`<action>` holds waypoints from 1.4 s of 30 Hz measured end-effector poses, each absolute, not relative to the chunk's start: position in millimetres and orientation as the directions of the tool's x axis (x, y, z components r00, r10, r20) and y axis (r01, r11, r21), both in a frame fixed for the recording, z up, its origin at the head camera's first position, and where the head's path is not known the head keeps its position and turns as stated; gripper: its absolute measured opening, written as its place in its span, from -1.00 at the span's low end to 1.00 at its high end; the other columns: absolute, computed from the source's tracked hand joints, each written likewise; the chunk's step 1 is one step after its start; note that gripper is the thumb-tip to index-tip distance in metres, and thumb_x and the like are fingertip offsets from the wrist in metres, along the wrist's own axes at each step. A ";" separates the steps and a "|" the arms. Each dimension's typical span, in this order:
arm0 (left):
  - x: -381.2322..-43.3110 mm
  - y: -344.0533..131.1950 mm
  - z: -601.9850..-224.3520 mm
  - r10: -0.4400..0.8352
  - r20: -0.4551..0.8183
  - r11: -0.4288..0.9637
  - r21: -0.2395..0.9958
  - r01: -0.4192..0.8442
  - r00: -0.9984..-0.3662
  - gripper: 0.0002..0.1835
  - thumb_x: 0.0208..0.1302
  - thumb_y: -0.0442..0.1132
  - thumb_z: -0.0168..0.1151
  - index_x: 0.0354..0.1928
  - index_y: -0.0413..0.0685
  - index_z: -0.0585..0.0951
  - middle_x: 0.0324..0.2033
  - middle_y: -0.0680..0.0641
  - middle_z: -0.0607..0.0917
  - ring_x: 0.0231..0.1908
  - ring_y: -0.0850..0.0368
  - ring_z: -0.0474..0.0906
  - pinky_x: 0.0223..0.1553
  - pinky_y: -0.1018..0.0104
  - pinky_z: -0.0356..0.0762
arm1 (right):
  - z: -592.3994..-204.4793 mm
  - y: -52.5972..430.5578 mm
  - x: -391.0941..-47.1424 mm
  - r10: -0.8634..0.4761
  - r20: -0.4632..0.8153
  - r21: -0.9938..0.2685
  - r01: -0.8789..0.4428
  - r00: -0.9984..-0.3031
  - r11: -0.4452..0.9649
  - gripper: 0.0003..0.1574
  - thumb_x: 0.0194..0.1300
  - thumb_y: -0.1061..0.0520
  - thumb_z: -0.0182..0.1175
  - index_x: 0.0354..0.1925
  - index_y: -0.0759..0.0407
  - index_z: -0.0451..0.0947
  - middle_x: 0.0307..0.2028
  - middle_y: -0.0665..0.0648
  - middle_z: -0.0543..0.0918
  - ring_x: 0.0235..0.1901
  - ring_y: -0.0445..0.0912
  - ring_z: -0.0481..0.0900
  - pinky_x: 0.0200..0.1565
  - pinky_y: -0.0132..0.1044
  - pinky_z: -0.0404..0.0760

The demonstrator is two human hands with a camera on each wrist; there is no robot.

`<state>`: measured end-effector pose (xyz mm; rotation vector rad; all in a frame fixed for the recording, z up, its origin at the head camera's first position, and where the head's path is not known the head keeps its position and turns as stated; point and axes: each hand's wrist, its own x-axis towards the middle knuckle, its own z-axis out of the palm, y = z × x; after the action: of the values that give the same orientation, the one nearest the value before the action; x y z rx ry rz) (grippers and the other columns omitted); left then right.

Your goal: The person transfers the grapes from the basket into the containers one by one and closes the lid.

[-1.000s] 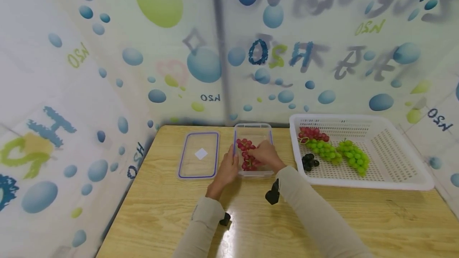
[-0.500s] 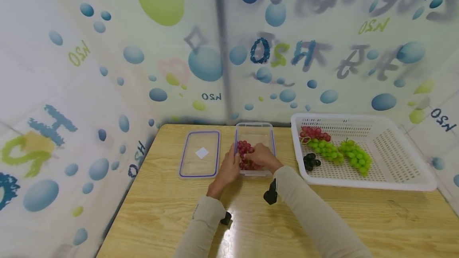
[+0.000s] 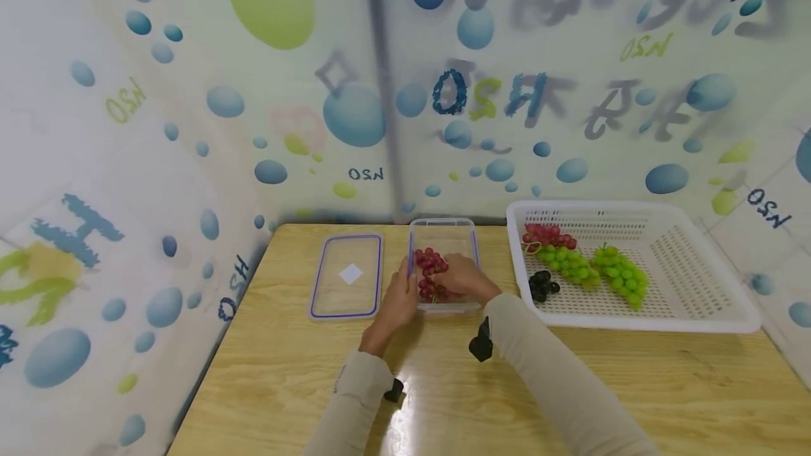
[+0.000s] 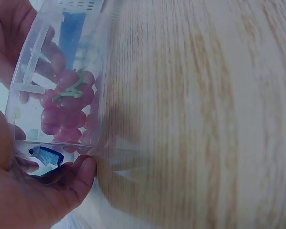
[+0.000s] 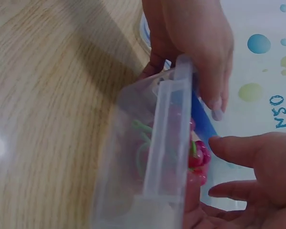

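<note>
- Head view: finding the red grapes (image 3: pixel 429 260) inside the clear container (image 3: pixel 441 222), lying toward its left wall and near end, running roughly far to near, along the container's own length.
- Judging the key relation: lying just left of the right hand (image 3: pixel 467 279), between both hands, with the right one nearer and overlapping mid-bunch.
- Right grip: slanting in over the near-right corner, holding thumb and fingers apart and fairly straight beside the berries; not clenching, perhaps only touching.
- Left hand (image 3: pixel 399 299): gripping the left wall by the near-left corner, keeping fingers on the outside.
- Hiding: covering mid-bunch with right fingers in the head view; blurring stem and lower berries behind the cloudy near wall in the right wrist view; leaving exact fingertip contact impossible to tell.
- Farther out: lying flat left of the container, toward the far-left corner of the worktop (image 3: pixel 507 400), a lid (image 3: pixel 345 295); standing along the far edge to the right, a white basket (image 3: pixel 646 323), carrying green grapes (image 3: pixel 623 274), dark grapes (image 3: pixel 543 286) and a second red bunch (image 3: pixel 549 236).
- Cutting off: losing the worktop's near edge below the frame.
</note>
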<state>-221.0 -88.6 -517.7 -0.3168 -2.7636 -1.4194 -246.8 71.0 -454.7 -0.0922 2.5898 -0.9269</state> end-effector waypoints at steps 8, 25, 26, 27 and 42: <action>-220.7 -89.1 -519.0 0.171 0.122 0.563 0.802 0.199 -0.978 -0.46 0.57 -0.32 -0.25 0.50 -0.36 0.05 -0.11 -0.39 0.56 0.04 -0.30 0.53 0.14 -0.24 0.43 | -434.1 93.7 -249.3 -0.261 -0.276 -0.715 0.016 -0.925 0.699 -0.34 0.41 0.06 0.15 0.36 0.35 0.34 0.13 0.39 0.59 -0.16 0.11 0.72 -0.19 -0.14 0.71; -219.0 -88.5 -516.8 0.171 0.099 0.565 0.805 0.180 -0.980 -0.45 0.57 -0.32 -0.27 0.50 -0.39 0.03 0.05 -0.50 0.51 0.16 -0.39 0.45 0.23 -0.26 0.35 | -389.8 175.4 -265.6 -0.214 -0.057 -0.735 -0.105 -0.975 0.670 -0.38 0.44 0.05 0.14 0.34 0.32 0.34 0.26 0.41 0.45 0.24 0.29 0.43 0.18 0.16 0.49; -218.8 -88.4 -516.8 0.171 0.095 0.565 0.806 0.177 -0.981 -0.45 0.57 -0.32 -0.28 0.50 -0.39 0.03 0.06 -0.50 0.50 0.17 -0.39 0.44 0.24 -0.26 0.34 | -390.0 179.6 -265.9 -0.208 -0.052 -0.727 -0.106 -0.977 0.678 -0.37 0.44 0.04 0.14 0.35 0.32 0.34 0.26 0.42 0.45 0.23 0.29 0.43 0.18 0.16 0.50; -218.6 -88.3 -516.9 0.170 0.099 0.570 0.802 0.180 -0.980 -0.45 0.57 -0.32 -0.27 0.49 -0.40 0.03 0.07 -0.50 0.49 0.19 -0.39 0.43 0.25 -0.26 0.33 | -390.1 183.7 -265.8 -0.199 -0.052 -0.723 -0.101 -0.979 0.683 -0.36 0.45 0.03 0.14 0.36 0.32 0.33 0.27 0.42 0.44 0.23 0.29 0.43 0.16 0.15 0.51; -220.4 -89.1 -516.8 0.198 0.112 0.537 0.818 0.203 -0.974 -0.45 0.57 -0.34 -0.27 0.50 -0.39 0.01 -0.16 -0.34 0.57 -0.03 -0.22 0.54 0.16 -0.15 0.43 | -400.0 254.0 -270.9 -0.039 -0.177 -0.620 0.080 -0.983 0.781 -0.13 0.40 -0.09 0.16 0.40 0.42 0.15 0.35 0.54 0.24 0.26 0.40 0.29 0.26 0.27 0.35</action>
<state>-220.4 -89.1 -516.8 -0.3586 -2.7488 -1.4649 -270.9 254.0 -400.0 0.0324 2.7922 -0.9843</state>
